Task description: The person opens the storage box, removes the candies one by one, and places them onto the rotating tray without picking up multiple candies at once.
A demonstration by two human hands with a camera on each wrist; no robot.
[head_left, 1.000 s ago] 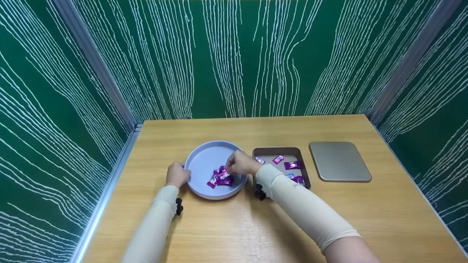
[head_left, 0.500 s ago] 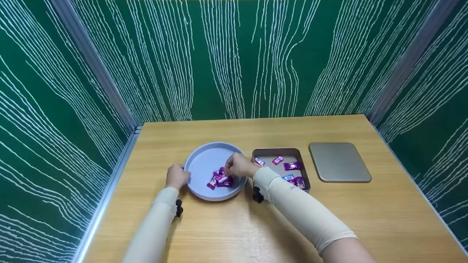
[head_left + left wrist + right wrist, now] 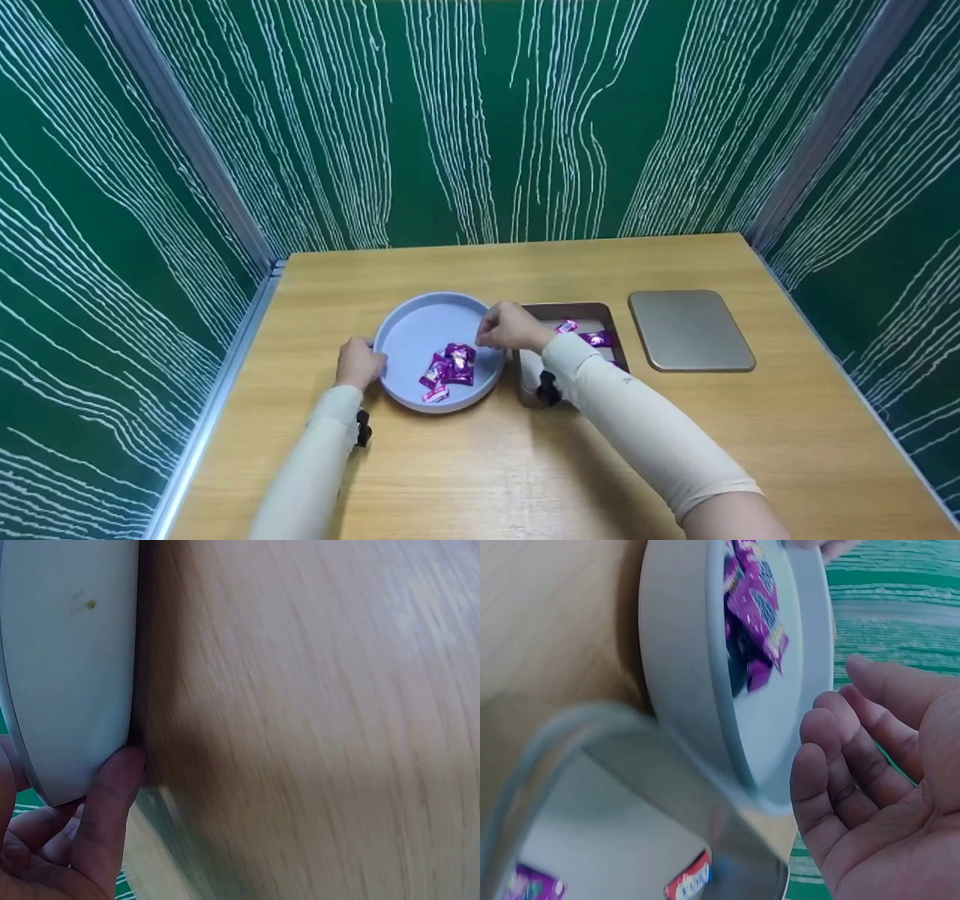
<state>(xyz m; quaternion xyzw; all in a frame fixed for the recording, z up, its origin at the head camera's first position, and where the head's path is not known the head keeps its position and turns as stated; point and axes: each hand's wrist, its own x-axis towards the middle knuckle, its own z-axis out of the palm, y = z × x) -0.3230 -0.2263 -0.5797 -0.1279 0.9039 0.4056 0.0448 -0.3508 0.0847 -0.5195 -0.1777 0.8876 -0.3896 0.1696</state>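
My left hand [image 3: 360,364] grips the left rim of a round pale lilac dish [image 3: 409,330]. In the left wrist view, the fingers [image 3: 105,832] bend against the dish's side wall [image 3: 71,667]. Several purple and pink wrapped candies [image 3: 448,365] lie heaped towards the dish's front right. Above the dish's right rim, beside an open metal tin [image 3: 574,309], hovers my right hand [image 3: 513,327]. The right wrist view shows its fingers [image 3: 810,769] loosely curled, with the thumb apart and nothing between them. Inside the tin lie more candies [image 3: 596,339], partly hidden by the right forearm.
Right of the tin, a flat square metal lid [image 3: 691,330] lies on the wooden table [image 3: 465,480]. Green walls with white streaks [image 3: 450,120] enclose the table's back and sides. Dish and tin stand close together.
My right hand has lifted from the candies and shifted right, towards the tin. A pink candy now lies at the front of the heap. The left hand keeps its hold on the dish.
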